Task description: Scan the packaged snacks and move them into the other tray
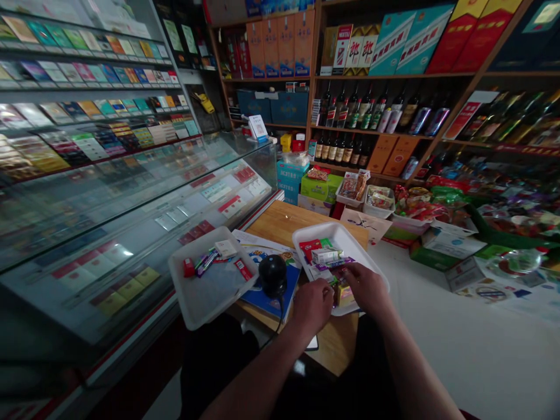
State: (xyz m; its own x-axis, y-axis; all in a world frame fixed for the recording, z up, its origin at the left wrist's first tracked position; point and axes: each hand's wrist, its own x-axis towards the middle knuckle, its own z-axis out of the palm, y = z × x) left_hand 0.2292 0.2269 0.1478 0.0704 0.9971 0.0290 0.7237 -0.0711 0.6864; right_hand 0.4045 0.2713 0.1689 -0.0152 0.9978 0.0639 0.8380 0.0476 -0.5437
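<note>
Fingers curl inward on my left hand (pixel 311 306), lower centre of the frame; those on my right hand (pixel 366 287) dip narrow over small colourful packets (pixel 311 249). I can't tell whether either grips anything. Both are at this white rectangular plastic tray (pixel 359 246), right of centre, a black rounded device (pixel 273 273) standing leftward.

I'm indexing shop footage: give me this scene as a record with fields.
Left hand: at the edge of the right tray; grip unclear
Right hand: over that tray's packets; grip unclear
Right tray: white, with packets and a yellow box
Left tray: white, with a red packet and others
Between trays: round black device, blue booklet
Surface: wooden table
Left of table: glass counter
</note>
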